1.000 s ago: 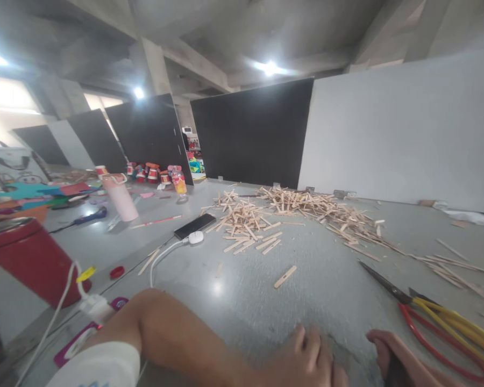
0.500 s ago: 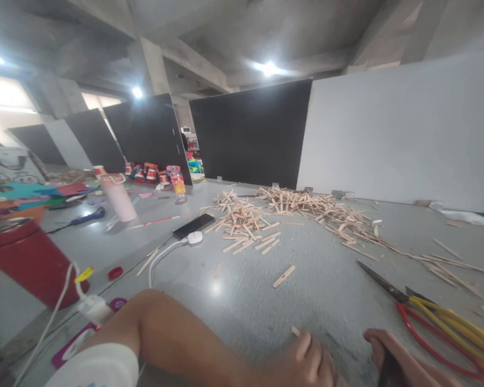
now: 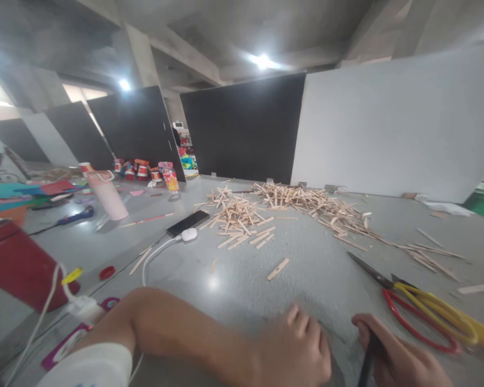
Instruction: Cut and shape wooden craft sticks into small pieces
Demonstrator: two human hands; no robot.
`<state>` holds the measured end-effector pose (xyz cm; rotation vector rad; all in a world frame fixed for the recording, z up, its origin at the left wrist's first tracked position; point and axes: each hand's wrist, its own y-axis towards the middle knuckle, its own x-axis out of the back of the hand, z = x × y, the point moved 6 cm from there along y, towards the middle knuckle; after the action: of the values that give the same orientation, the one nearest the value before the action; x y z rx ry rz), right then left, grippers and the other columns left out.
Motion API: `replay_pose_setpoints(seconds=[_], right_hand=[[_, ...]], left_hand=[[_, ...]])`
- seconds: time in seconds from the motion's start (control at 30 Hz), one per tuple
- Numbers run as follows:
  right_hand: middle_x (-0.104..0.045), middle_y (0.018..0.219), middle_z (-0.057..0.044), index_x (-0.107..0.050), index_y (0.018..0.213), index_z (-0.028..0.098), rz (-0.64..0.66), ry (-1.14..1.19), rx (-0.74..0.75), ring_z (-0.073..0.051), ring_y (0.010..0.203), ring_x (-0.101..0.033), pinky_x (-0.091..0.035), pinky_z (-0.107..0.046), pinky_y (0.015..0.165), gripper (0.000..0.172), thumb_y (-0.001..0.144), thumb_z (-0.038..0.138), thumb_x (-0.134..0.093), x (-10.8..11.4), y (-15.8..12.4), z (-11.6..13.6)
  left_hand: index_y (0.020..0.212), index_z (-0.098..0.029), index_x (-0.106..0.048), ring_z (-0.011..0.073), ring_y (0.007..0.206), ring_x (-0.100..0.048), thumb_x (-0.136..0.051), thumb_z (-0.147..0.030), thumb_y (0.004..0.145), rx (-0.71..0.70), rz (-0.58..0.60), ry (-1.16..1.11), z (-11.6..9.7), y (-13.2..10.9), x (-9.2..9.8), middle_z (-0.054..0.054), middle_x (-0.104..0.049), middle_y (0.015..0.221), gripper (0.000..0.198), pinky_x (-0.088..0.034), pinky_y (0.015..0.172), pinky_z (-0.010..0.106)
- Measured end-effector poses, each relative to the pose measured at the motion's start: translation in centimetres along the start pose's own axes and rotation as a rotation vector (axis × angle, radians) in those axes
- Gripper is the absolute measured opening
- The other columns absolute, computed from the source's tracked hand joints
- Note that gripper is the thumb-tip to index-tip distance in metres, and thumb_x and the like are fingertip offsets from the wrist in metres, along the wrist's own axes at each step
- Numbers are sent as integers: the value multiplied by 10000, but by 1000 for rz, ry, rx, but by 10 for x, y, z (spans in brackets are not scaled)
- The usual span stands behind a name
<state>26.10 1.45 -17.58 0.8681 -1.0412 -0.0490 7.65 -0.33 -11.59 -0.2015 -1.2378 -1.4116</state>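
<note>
My left hand (image 3: 304, 344) is low in the middle of the view, its fingers curled closed just above the grey table and slightly blurred. What lies inside them is hidden. My right hand (image 3: 407, 355), at the lower right, is wrapped round a dark, narrow tool (image 3: 370, 357) whose kind I cannot make out. Beyond that hand lie scissors (image 3: 387, 279) with one red and one yellow handle loop. A single wooden craft stick (image 3: 278, 269) with a dark mark rests ahead of my left hand. Farther back is a heap of craft sticks (image 3: 237, 215).
A black phone (image 3: 188, 223) with a white cable and plug lies left of the heap. Farther left stand a pink bottle (image 3: 107, 196), a drink bottle (image 3: 170, 180) and a red tumbler (image 3: 22, 263). A power strip (image 3: 66, 346) sits beside my left arm. Black and white panels (image 3: 242, 131) border the back.
My left hand has risen a little, and the pale stick end seen at its fingertips no longer shows clearly. The whole view has shifted slightly. My right hand keeps its grip on the dark tool.
</note>
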Motion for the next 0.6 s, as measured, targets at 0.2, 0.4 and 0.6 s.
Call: replay_pose_setpoints(seconds=[0.2,0.4,0.6], right_hand=[[-679,666,-16,-655,990,224,199,527,-483,-168,517,-619,-512,-260,482,334,1050,496,-470,11,32,19],[-657,1410,-152,-723,1159,216,255,1382,-832,-260,857,-766,-615,-347,599,405,962,560,-639,-15,90,69],[-740,1307,-87,-751,1223,269,246,1930,-761,-320,1228,-666,-493,-514,1075,347,936,462,-725,-38,132,131]], left_hand=[[1084,-111,-623,177,818,-693,-516,-126,1019,221,31,-276,98,58,6,59,-720,898,126,-546,717,293],[1271,-101,-570,200,1143,-638,-376,-127,1068,270,-122,-396,124,156,27,105,-688,1189,282,-502,1031,348],[1425,-93,-549,363,1505,-328,-388,-129,1019,169,-216,-205,77,198,43,149,-514,1477,438,-360,1149,487]])
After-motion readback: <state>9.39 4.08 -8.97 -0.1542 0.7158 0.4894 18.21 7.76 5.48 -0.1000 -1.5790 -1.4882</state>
